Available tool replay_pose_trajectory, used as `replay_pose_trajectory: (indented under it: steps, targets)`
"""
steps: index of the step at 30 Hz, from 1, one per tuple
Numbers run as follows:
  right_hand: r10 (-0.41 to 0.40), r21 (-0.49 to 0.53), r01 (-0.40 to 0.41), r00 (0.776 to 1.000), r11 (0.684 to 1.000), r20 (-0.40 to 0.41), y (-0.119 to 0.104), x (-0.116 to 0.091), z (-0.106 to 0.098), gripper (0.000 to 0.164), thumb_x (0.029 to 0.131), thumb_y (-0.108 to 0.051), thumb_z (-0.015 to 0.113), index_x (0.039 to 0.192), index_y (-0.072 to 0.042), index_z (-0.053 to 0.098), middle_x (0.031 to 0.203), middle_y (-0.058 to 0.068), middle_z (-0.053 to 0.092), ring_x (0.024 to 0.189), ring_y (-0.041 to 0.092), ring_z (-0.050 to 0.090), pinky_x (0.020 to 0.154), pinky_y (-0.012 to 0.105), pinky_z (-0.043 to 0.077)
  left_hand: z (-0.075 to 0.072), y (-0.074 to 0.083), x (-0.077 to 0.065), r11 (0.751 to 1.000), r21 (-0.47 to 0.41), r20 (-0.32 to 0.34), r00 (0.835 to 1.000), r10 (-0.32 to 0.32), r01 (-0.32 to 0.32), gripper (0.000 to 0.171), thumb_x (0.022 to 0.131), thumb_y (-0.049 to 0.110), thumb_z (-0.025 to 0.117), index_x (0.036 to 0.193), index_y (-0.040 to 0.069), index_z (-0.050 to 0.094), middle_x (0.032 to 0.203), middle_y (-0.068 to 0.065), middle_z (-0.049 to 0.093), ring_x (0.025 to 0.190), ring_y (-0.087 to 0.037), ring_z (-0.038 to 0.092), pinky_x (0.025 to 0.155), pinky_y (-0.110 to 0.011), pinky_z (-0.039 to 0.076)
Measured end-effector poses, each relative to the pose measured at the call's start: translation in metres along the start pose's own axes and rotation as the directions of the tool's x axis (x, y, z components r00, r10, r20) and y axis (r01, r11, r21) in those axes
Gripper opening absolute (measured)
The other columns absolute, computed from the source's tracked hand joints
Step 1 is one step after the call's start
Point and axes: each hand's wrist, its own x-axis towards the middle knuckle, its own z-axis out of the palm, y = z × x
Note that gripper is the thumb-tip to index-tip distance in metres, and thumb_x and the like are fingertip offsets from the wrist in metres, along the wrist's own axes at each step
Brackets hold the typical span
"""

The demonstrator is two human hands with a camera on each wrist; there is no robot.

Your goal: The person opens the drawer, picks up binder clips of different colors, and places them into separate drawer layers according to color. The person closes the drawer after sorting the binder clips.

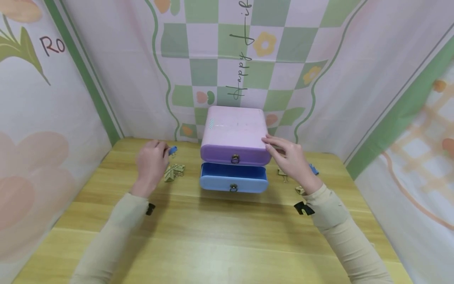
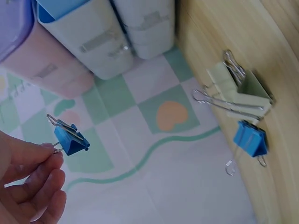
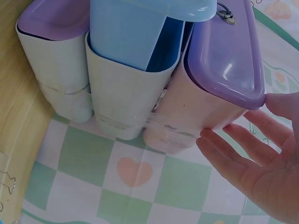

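Observation:
My left hand [image 1: 151,163] pinches a small blue binder clip [image 2: 71,140] by a wire handle, between thumb and forefinger, above the table's left side. To its right stands a small drawer cabinet [image 1: 235,126] with a pink top. Its purple top drawer [image 1: 220,155] is closed, and the light blue drawer [image 1: 216,184] below is pulled out, its visible inside bare. In the right wrist view another purple drawer [image 3: 58,18] sits lowest. My right hand [image 1: 289,156] touches the cabinet's upper right front corner with fingers extended, thumb at the purple drawer's edge.
Left of the cabinet lie pale green binder clips [image 1: 170,173] and another blue clip [image 2: 251,138]. A black clip [image 1: 150,209] is beside the left sleeve. Around the right forearm are a blue clip [image 1: 313,169], pale clips [image 1: 300,190] and a black clip [image 1: 304,208]. Patterned cloth [image 1: 131,79] hangs behind.

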Motion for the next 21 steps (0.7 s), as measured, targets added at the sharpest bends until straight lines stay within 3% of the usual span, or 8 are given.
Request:
replay_pose_trajectory:
  steps: [13, 21]
  targets:
    - [-0.001, 0.008, 0.001, 1.0, 1.0, 0.001, 0.0, -0.001, 0.001, 0.031, 0.097, -0.024, 0.055, 0.122, -0.008, 0.064, 0.133, 0.012, 0.057, 0.113, 0.029, 0.062, 0.084, 0.033, 0.056, -0.01, 0.032, -0.007, 0.988, -0.017, -0.069, 0.986, 0.154, -0.156, 0.007, 0.085, 0.007, 0.068, 0.081, 0.002, 0.069, 0.079, -0.012, 0.067, 0.073, -0.027, 0.062, 0.067, -0.038, 0.055]
    - [-0.008, 0.006, 0.008, 1.0, 1.0, -0.003, 0.0, -0.001, 0.001, 0.031, 0.097, -0.023, 0.055, 0.121, -0.007, 0.064, 0.133, 0.013, 0.058, 0.113, 0.029, 0.061, 0.084, 0.031, 0.055, -0.011, 0.047, -0.013, 0.965, -0.05, -0.132, 0.959, 0.249, -0.257, 0.006, 0.083, 0.006, 0.069, 0.079, 0.001, 0.069, 0.076, -0.01, 0.065, 0.069, -0.024, 0.06, 0.061, -0.033, 0.053]
